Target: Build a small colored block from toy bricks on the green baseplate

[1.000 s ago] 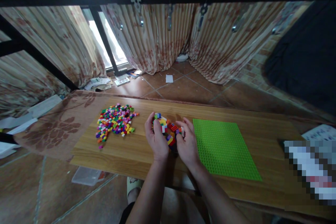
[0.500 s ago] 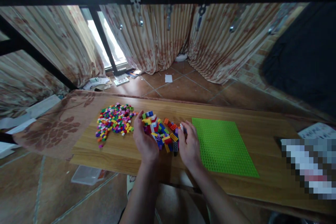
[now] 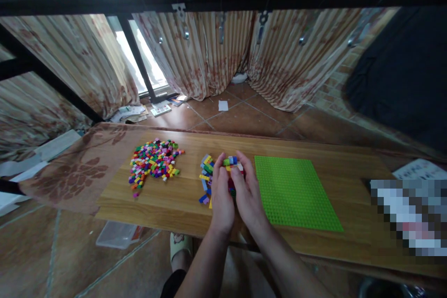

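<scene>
My left hand [image 3: 222, 198] and my right hand [image 3: 249, 195] are cupped toward each other over the table, close together. Colourful toy building bricks [image 3: 230, 161] are gathered between them, with blue, green, yellow and white ones showing past the fingertips. My palms and fingers hide most of that bunch. Left of my left hand lie more loose bricks [image 3: 206, 172], yellow, blue and green, spilling toward the front. Just right of my right hand is a flat green studded baseplate [image 3: 296, 193] with nothing on it.
A heap of smaller coloured bricks [image 3: 153, 160] lies farther left on the wooden table [image 3: 181, 207]. A clear plastic lid or box [image 3: 116, 235] is on the tiled floor. A dark metal bar [image 3: 223, 0] crosses above, with curtains behind.
My hands have come together around some bricks; my left hand moved right, across the pile. Part of the pile now shows on my left hand's outer side.
</scene>
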The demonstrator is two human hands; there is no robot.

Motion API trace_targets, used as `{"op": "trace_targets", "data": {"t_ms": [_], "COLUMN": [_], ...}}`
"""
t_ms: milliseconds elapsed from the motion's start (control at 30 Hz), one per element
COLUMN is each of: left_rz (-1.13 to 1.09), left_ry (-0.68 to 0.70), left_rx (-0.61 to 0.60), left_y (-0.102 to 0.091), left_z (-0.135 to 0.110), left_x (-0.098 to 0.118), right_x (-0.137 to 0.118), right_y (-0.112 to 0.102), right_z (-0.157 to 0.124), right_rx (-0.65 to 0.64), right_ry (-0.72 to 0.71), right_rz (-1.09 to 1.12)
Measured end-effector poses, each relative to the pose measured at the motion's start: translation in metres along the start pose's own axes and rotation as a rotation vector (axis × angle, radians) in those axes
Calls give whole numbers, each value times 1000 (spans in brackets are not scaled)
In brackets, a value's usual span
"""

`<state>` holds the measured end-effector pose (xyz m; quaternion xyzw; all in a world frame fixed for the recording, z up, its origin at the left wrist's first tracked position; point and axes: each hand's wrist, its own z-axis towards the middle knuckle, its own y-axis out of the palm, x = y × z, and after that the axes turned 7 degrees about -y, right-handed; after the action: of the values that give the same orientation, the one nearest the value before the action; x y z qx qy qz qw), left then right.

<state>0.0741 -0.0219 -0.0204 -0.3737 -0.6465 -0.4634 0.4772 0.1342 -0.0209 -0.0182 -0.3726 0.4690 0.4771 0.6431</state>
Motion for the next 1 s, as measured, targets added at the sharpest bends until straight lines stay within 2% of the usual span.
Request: {"op": "trace_targets", "data": {"t_ms": [100,267,367,467,533,600,667,800,1000], "left_rz": [30,162,212,200,142,91,80,190,377], "left_ry": [-14,59,122,106,78,69,81,156,346], "left_rx": [-81,-10,15,42,23,-40,-92,-102,-150], "left_y": [2,2,3,4,4,5,5,2,-12], "left_z": [-7,-4,-3,-6,-8,-11,-13,-9,0], "left_x": [-4,-9,-9,-8,-9,-10,-12,-14,-5], "right_x": [0,2,-3,-8,-11,-12,-12,-8,-9], "right_y": [1,1,1,3,4,4,2,-8,-24], "right_z": [-1,0,2,5,7,8,10,14,19], "right_rx": [23,41,68,132,199,251,262,166,-98], "right_ry": [-12,8,144,343,446,483,467,384,47], "right_rz": [-87,-23,76,284,460,580,626,575,137]}}
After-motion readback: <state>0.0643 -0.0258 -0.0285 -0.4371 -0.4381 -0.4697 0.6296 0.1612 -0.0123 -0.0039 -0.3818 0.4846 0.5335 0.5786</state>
